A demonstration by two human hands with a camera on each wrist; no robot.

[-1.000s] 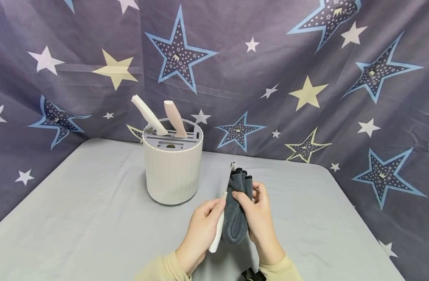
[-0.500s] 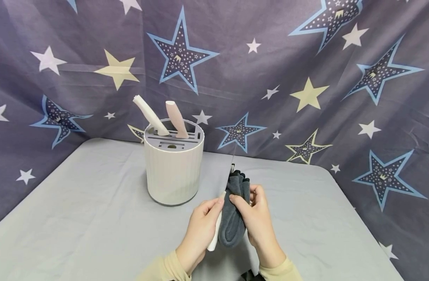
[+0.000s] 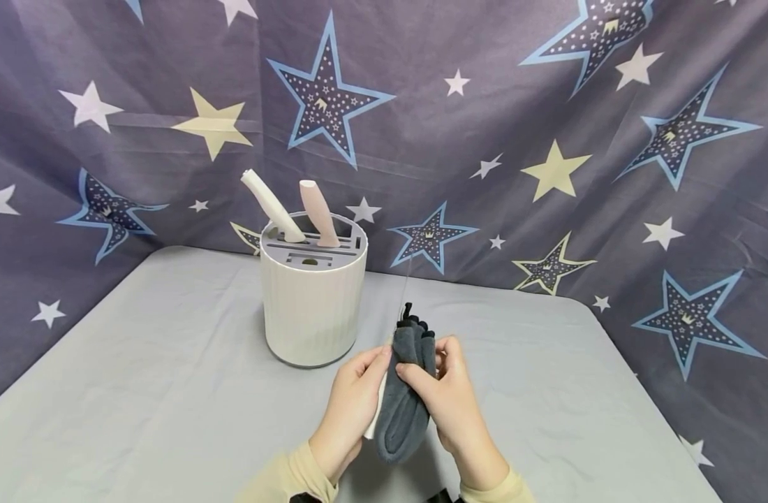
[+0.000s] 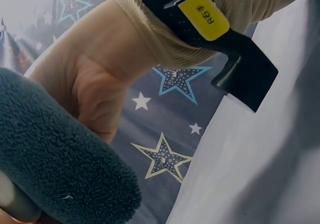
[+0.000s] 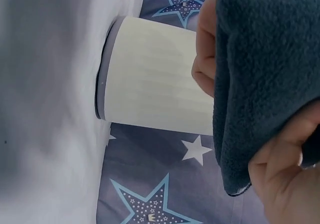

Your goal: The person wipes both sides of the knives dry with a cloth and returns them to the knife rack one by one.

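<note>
In the head view my left hand (image 3: 352,398) grips the white handle (image 3: 376,412) of a knife. Its thin blade points away from me, mostly hidden behind a folded dark grey fuzzy cloth (image 3: 396,426) with black edging. My right hand (image 3: 449,405) pinches that cloth, thumb on top, against the knife's right side. The left wrist view shows the cloth (image 4: 65,149) close up, with the right wrist behind it. From the right wrist, the cloth (image 5: 270,58) appears between both hands, covering the blade.
A cream ribbed knife block (image 3: 311,314) with a grey slotted top stands left of the hands. A white-handled knife (image 3: 272,206) and a pink-handled knife (image 3: 319,213) are in it. A star-patterned curtain (image 3: 453,140) hangs behind the grey-covered table (image 3: 139,391).
The cloth and right hand have moved left and slightly toward me, over the knife, so the cloth now hides more of the handle and blade. The left hand has shifted slightly left.
</note>
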